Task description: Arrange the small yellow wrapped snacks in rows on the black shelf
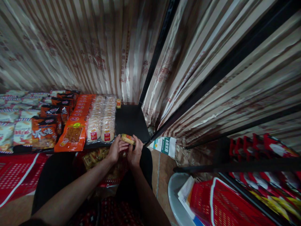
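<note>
My left hand (117, 148) and my right hand (135, 152) meet at the front edge of a black shelf (131, 121). Together they pinch a small yellow-orange snack packet (127, 138), one hand at each end, fingers closed on it. Just left of the packet stand rows of clear-wrapped round rice crackers (102, 117). A similar small yellow packet (118, 103) sits at the back of the shelf. Under my hands lies a bag of small yellow packets (95, 156) in a red basket.
Orange snack bags (74, 133) and several other bags fill the shelf's left side. Red baskets lie at the lower left (16, 177) and lower right (223, 204). A striped curtain (94, 47) hangs behind. Red packs (263, 144) line a shelf at right. A green-and-white box (164, 146) lies on the floor.
</note>
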Demonstrator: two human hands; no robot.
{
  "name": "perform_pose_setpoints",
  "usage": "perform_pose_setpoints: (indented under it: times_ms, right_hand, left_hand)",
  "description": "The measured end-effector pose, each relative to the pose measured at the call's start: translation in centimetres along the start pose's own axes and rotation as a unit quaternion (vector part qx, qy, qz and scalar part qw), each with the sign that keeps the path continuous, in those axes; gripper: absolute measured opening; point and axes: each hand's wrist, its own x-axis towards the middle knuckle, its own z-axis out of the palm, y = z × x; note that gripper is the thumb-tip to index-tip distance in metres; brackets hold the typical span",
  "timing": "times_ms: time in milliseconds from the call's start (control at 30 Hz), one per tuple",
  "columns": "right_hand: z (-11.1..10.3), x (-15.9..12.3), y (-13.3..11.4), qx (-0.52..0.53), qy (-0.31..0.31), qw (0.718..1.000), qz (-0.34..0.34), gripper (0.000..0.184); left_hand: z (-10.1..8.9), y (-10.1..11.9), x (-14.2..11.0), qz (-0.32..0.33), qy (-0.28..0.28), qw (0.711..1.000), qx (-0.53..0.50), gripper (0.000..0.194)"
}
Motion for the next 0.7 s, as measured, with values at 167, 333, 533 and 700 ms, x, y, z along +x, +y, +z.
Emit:
perform_pose_setpoints:
  times_ms: [167,333,533,700]
  right_hand:
    - [0.0,0.7,0.4,-0.001,0.004,1.000,-0.021,0.046]
    - [0.1,1.5,0.5,0.010,-0.004,1.000,-0.029,0.046]
    - [0.7,2.6,0.9,0.016,-0.013,1.000,-0.004,0.044]
    - [1.3,3.2,1.1,0.024,-0.016,0.999,-0.016,0.039]
  left_hand:
    - [0.3,0.1,0.2,-0.018,0.011,1.000,0.007,0.038]
    - [0.4,-0.1,0.9,-0.027,0.029,0.999,0.015,0.026]
    - [0.9,0.2,1.3,-0.010,0.055,0.998,-0.023,0.007]
    - [1.6,0.4,1.3,-0.002,0.067,0.996,-0.063,0.010]
